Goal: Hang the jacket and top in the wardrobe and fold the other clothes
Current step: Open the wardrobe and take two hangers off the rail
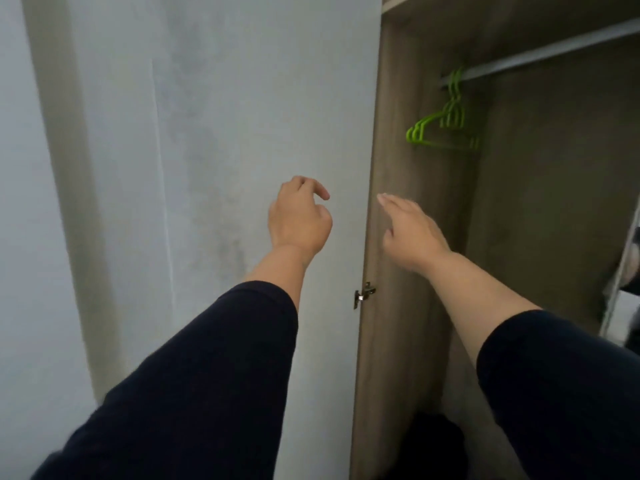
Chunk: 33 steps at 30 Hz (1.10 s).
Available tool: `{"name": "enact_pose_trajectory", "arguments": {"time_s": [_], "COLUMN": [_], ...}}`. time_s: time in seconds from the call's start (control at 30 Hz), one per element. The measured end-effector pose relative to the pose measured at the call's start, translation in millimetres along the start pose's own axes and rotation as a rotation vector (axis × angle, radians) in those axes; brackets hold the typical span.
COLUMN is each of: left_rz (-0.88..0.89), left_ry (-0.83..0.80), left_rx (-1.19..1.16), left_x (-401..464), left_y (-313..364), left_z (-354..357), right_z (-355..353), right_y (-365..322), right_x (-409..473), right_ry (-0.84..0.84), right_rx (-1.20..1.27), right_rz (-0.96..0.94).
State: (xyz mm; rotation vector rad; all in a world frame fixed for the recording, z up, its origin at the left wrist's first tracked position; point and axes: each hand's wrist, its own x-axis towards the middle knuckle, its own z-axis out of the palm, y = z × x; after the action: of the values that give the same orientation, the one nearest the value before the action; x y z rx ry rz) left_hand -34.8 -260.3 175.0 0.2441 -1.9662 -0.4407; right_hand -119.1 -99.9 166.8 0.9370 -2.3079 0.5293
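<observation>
Wardrobe (408,140) open ahead, with both dark-sleeved arms raised before it: left hand (299,216) loosely curled and holding nothing in front of the pale door (242,116), right hand (410,230) flat with fingers straight, also holding nothing. Farther in, green hangers (445,128) hang from the rail (554,53); jacket and top out of view.

One head-worn, wide-angle view looks forward and slightly up from close in front of the open wardrobe (426,237), its white door (242,133) filling the left and the hanging rail (554,53) with green hangers (440,129) upper right.
</observation>
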Motion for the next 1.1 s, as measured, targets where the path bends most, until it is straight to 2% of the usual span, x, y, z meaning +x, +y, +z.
{"name": "enact_pose_trajectory", "arguments": {"time_s": [0.13, 0.33, 0.57, 0.73, 0.93, 1.0, 1.1], "left_rz": [0.035, 0.036, 0.023, -0.013, -0.103, -0.110, -0.124], "left_ry": [-0.175, -0.273, -0.229, -0.086, -0.104, -0.159, -0.336], "left_rx": [-0.135, -0.284, -0.374, -0.468, -0.512, -0.534, -0.597], "left_x": [21.5, 50.7, 107.5, 171.7, 226.5, 240.3, 255.8], "left_y": [24.4, 53.7, 80.7, 95.6, 98.4, 100.0, 102.4], "left_z": [46.0, 124.7, 182.1, 212.7, 233.9, 242.6, 259.7], "right_z": [-23.3, -30.6, -29.0, -35.1, -35.0, -36.6, -34.0], "right_y": [50.6, 116.6, 163.8, 188.3, 195.5, 194.3, 197.8], "right_x": [0.3, 16.1, 74.4, 144.3, 220.6, 240.3, 270.9], "right_ry": [0.064, 0.054, 0.074, 0.151, 0.276, 0.318, 0.355], "right_rx": [-0.043, -0.039, 0.030, 0.112, 0.224, 0.249, 0.276], "right_rz": [0.119, 0.289, 0.320, 0.312, 0.303, 0.310, 0.380]}}
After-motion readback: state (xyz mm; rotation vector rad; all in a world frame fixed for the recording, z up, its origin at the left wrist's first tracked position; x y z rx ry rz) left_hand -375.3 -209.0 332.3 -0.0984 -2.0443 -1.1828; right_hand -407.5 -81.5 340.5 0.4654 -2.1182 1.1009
